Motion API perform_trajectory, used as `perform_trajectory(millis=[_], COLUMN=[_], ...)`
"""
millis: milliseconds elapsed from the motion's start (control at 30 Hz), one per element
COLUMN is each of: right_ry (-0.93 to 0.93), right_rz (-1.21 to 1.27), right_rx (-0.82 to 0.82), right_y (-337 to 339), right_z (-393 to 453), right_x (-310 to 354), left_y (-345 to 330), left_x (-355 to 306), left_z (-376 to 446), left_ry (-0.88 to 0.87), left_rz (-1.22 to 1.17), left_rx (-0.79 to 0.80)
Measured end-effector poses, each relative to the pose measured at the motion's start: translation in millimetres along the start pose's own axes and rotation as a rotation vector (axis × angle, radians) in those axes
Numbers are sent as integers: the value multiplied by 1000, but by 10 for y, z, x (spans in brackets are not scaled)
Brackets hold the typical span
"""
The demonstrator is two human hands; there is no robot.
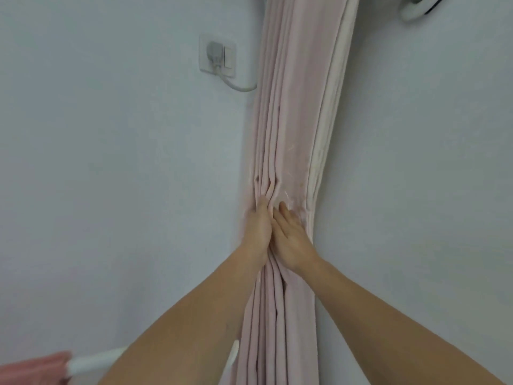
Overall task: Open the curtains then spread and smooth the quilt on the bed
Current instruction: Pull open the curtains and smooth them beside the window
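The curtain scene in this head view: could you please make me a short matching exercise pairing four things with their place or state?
Things:
1. curtain
2. left hand
3. wall socket
4. right hand

Descriptions:
A. on the wall, plug and cable in it
B. pink, bunched into narrow folds
C. fingers lie flat on the folds
D. fingers dig into the gathered folds

Pairs: 1-B, 2-D, 3-A, 4-C

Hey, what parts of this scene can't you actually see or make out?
Head view:
- Left hand fingertips: buried in curtain folds.
- Curtain top and hem: cut off by the frame.
- Cord from wall plug: runs behind the curtain.
- Bed and quilt: not identifiable.
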State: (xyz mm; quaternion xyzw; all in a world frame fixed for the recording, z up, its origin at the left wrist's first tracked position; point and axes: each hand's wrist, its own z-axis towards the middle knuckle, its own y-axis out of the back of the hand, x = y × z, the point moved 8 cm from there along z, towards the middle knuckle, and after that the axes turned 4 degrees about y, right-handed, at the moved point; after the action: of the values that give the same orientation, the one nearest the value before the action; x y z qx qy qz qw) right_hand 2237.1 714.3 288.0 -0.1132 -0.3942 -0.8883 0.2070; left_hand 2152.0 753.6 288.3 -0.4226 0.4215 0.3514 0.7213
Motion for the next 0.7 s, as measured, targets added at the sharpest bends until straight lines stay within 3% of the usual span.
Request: perform_trajectory(millis=[233,700], right_ry=[101,92], right_rz=[81,222], right_rx=[-85,-253], right_y=[286,345], right_z=[-367,-927], right_x=[385,-157], left_y=[41,-280], left_x=[-459,-332], left_z=[-274,-720], left_ry=[-220,-393], left_rz=[209,379], left_rx=[-38,2])
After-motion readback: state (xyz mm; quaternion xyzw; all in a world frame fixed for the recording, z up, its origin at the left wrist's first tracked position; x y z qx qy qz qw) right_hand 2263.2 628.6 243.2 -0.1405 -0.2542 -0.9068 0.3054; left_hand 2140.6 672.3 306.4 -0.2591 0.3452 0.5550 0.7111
